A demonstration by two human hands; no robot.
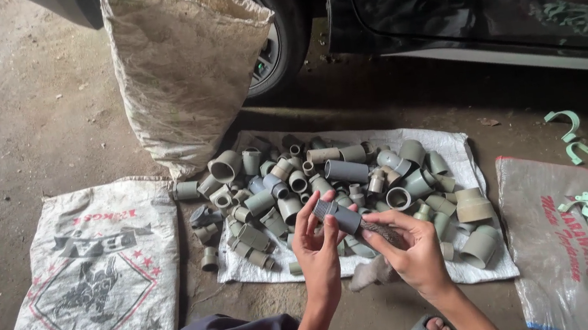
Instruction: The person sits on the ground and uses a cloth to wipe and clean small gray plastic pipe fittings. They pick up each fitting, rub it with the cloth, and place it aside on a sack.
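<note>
Here — pipe fitting (338,214) between fingers (313,214).

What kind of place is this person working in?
Probably an informal garage or yard used for sorting scrap: a bare concrete floor, a parked car, and a pile of grey pipe fittings spread on sacks beside a filled sack.

Both forearms extend forward and upward from the bottom edge, converging at centre. Left hand (318,249): palm turned inward, wrist straight, fingers (306,220) raised and curled, thumb opposed in a pinch grip. Right hand (412,248): angled toward the left hand, back facing up, fingers curled closed, thumb (381,220) extended forward. The fingertips of both hands nearly meet.
</note>
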